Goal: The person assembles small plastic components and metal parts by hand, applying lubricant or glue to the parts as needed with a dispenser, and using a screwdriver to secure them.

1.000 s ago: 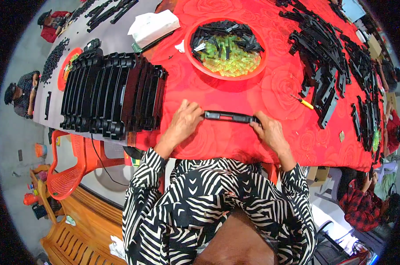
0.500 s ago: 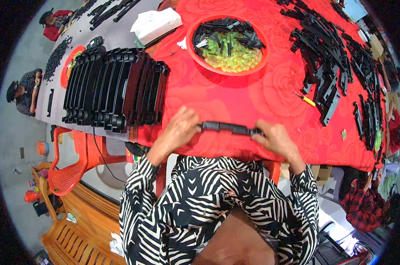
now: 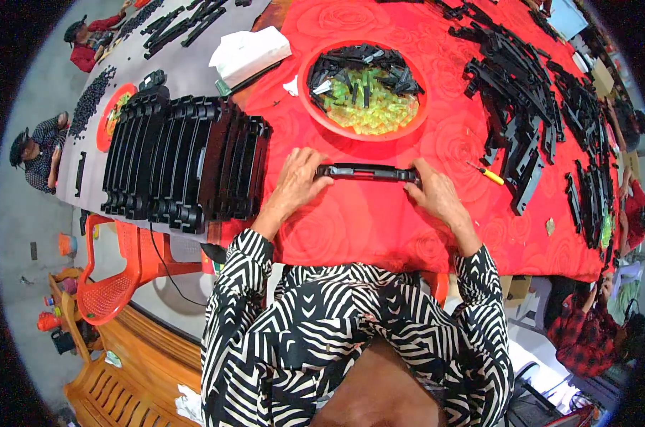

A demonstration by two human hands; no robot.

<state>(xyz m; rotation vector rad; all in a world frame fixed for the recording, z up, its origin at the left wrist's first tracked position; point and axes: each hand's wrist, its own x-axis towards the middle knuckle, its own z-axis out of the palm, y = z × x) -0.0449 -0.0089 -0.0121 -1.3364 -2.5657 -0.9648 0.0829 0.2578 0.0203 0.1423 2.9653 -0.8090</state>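
Over red cloth (image 3: 365, 231) | black slotted bar (image 3: 383, 172), long, narrow | fingers (image 3: 423, 169) pinching both ends

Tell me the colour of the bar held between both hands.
The bar is black, best seen in the head view.

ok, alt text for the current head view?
A person's left hand and right hand hold a slim black part by its ends over a red floral tablecloth. Beyond it sits a red basin of black and yellow-green pieces; stacked black parts stand to the left, while loose black parts and a yellow-handled tool lie to the right.
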